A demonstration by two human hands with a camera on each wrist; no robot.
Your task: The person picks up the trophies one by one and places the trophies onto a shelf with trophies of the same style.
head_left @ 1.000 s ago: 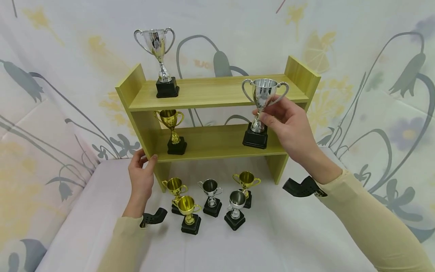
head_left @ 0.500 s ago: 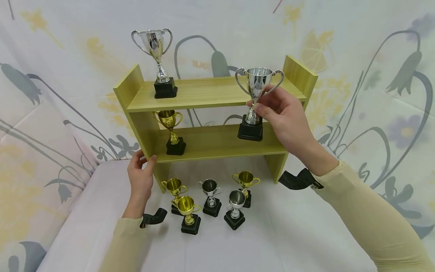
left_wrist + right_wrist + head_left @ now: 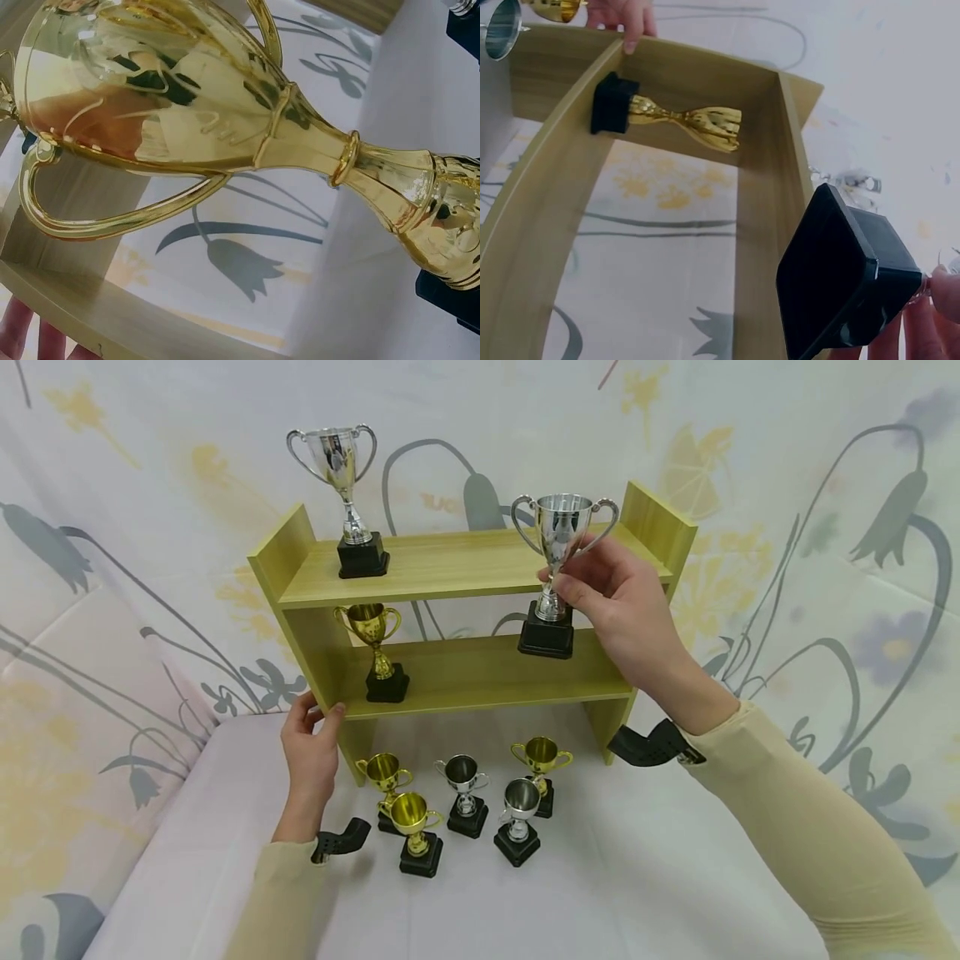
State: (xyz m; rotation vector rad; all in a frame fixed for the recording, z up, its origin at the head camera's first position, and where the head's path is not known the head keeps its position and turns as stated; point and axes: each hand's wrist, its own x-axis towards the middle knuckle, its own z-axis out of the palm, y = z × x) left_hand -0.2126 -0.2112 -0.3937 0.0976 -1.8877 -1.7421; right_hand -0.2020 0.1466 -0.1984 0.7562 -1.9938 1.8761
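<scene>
My right hand [image 3: 630, 610] pinches a silver two-handled trophy cup [image 3: 564, 522] by its stem. The cup stands nearly upright in the air before the right half of the wooden shelf [image 3: 465, 683], its black base overlapping the opening below the top board. From beneath, the right wrist view shows that square base [image 3: 825, 277]. My left hand [image 3: 311, 760] grips the shelf's left side panel, thumb at the front and fingers on the outer side. Another silver trophy [image 3: 335, 456] stands at the top board's left end, and a gold trophy [image 3: 369, 625] on the middle board below it.
On the white table [image 3: 585, 893], under and before the shelf, stand several smaller cups, among them a front gold cup [image 3: 411, 814] and a front silver cup [image 3: 521, 802]. A raised side panel [image 3: 660, 531] bounds the top board's right end. Flower-printed cloth hangs behind.
My right hand has raised the silver trophy cup and moved it slightly left, bringing its bowl above the top board's front edge in view. The left hand stays on the side panel.
</scene>
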